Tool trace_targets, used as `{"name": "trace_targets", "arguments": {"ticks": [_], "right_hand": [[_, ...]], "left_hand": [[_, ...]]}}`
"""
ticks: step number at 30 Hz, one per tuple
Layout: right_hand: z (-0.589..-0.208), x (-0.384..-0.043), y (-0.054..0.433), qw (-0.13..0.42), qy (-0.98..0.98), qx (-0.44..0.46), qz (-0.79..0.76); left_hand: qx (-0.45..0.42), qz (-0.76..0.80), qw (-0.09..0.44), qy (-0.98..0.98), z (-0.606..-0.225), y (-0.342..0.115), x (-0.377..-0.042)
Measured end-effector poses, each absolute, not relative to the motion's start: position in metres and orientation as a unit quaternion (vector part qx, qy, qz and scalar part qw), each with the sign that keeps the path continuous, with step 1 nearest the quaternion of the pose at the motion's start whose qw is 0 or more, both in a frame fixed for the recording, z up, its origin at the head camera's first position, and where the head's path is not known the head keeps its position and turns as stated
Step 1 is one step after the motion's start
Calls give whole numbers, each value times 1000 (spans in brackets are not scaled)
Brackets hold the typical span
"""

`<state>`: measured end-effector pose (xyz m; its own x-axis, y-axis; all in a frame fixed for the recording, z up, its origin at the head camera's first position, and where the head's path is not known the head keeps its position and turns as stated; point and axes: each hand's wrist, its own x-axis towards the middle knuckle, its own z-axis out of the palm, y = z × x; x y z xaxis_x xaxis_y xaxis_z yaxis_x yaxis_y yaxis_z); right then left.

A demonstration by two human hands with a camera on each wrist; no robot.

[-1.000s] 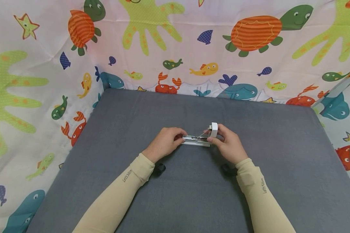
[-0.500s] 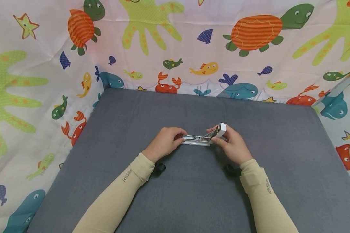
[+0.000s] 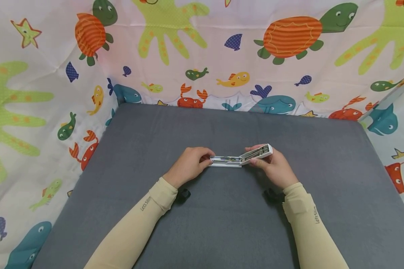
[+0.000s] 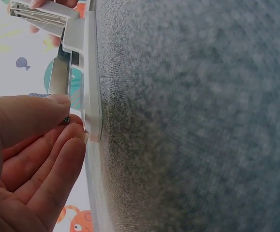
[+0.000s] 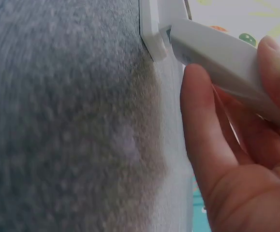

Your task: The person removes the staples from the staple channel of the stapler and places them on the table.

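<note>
The stapler (image 3: 241, 161) looks like smooth plastic outside, its rail (image 4: 60, 75) shiny metal. The surface (image 3: 205, 228) looks like matt, rough-grained cloth.

The grey tabletop (image 3: 336, 168) is bounded behind and on both sides by white printed fabric (image 3: 124, 48). At the rear, an orange-striped turtle (image 3: 293, 36) is set above a teal whale (image 3: 274, 105), with a red crab (image 3: 190, 102) farther left; a yellow starfish (image 3: 26, 33) is printed high on the left side.

From the bottom edge, both arms (image 3: 131, 228) are extended; mid-frame, the left hand (image 3: 188, 166) is pinched, the right hand (image 3: 278, 170) curled.
</note>
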<state>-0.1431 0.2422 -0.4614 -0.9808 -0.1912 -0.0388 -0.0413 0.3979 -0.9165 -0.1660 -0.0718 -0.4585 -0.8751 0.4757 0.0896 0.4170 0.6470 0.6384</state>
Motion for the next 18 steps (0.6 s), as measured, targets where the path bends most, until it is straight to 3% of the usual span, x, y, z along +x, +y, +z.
{"name": "trace_targets", "arguments": {"ticks": [18], "right_hand": [[-445, -142, 258, 8, 830, -37, -556]], "left_hand": [[250, 339, 37, 906, -458, -71, -166]]}}
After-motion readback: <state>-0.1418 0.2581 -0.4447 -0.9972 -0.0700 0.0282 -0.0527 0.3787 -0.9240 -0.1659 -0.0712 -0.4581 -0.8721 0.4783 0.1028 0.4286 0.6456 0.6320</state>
